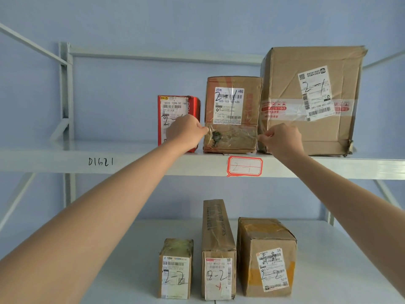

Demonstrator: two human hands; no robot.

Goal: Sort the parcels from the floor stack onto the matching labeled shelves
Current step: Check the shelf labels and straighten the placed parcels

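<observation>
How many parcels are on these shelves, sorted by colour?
Red parcels: 1, the red box on the shelf tagged 2-1.
Brown cardboard parcels on that same shelf: 2, the middle box and the large box.
Brown cardboard parcels on the lower shelf: 3, all marked 2-2.
Total: 6 parcels.

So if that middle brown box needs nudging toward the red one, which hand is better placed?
The right hand: it sits at the middle brown box's right edge, opposite the red box.
</observation>
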